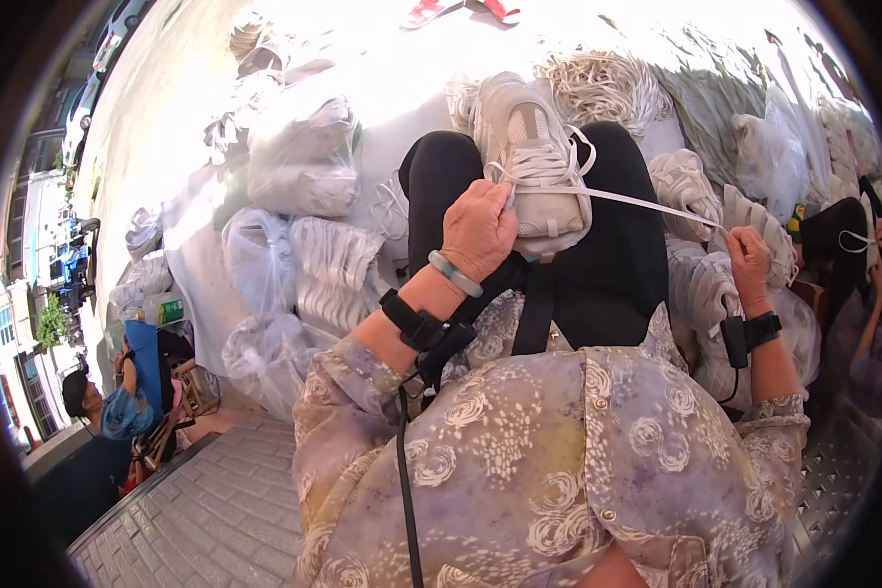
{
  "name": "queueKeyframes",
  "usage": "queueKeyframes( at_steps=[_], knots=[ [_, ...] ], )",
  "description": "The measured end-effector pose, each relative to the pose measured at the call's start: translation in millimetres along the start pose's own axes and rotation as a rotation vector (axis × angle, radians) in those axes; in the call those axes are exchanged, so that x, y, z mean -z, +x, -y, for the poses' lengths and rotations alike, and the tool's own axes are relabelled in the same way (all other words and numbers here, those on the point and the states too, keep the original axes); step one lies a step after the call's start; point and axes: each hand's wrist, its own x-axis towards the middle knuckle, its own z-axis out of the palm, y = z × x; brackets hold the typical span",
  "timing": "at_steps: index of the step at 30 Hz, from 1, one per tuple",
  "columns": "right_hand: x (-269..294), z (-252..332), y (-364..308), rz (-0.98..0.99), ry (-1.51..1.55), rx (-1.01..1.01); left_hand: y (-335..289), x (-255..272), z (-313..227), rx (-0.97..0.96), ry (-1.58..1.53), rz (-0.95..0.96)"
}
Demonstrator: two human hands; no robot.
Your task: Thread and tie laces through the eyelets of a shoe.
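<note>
A beige-white sneaker (508, 122) rests between my black-trousered knees, its toe pointing away from me. A flat white shoelace (637, 200) threads through its eyelets, with a loose loop standing up at the right side. My left hand (480, 230) is closed at the sneaker's left edge, fingertips pinching the lace by the lowest crossing; the exact grip is partly hidden behind the fingers. Out to the right, my right hand (750, 257) is closed on the far end of the same lace. The stretch between both hands runs nearly straight across my right thigh.
A heap of white laces (608, 88) lies beyond my right knee. More sneakers (686, 191) are piled to the right. Plastic bags of sneakers (304, 157) stand at the left. A person in blue (132, 407) sits far left; another person's arm (867, 323) shows far right.
</note>
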Motion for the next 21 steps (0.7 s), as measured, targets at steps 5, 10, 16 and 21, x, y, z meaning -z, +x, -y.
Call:
queueKeyframes(
  at_steps=[5, 10, 16, 21],
  knots=[
    [-9, 40, 7, 0.3, 0.006, 0.05, 2, 11, -5, 0.258, -0.129, 0.01],
    [-38, 93, 41, 0.223, 0.072, 0.225, 17, 10, 26, 0.146, 0.133, -0.144],
    [-73, 139, 62, 0.139, 0.208, 0.388, 33, 16, 31, 0.244, 0.042, 0.075],
    [-82, 144, 61, 0.188, 0.249, 0.398, 39, 36, 19, 0.597, -0.926, 0.244]
  ],
)
